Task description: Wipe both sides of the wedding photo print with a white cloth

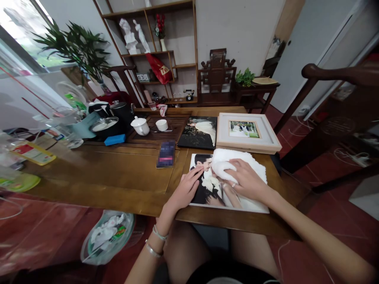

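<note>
A large photo print (211, 191) of a couple lies flat near the front edge of the wooden table. My left hand (189, 185) rests on its left part, fingers stretched out and touching the surface. With my right hand (245, 179) I grip a white cloth (223, 167), bunched under the fingers and pressed on the print's upper right. The rest of the cloth spreads out behind that hand and covers this corner. Just beyond lie a dark photo panel (198, 132) and a light wooden picture frame (220, 136) with a small photo inside.
A phone (166, 154) lies left of the print. Farther left are a white lidded cup (140, 126), a small white bowl (161, 125), a blue block (115, 139) and a yellow-capped bottle (35, 153). A waste bin (130, 232) stands below the table's front edge.
</note>
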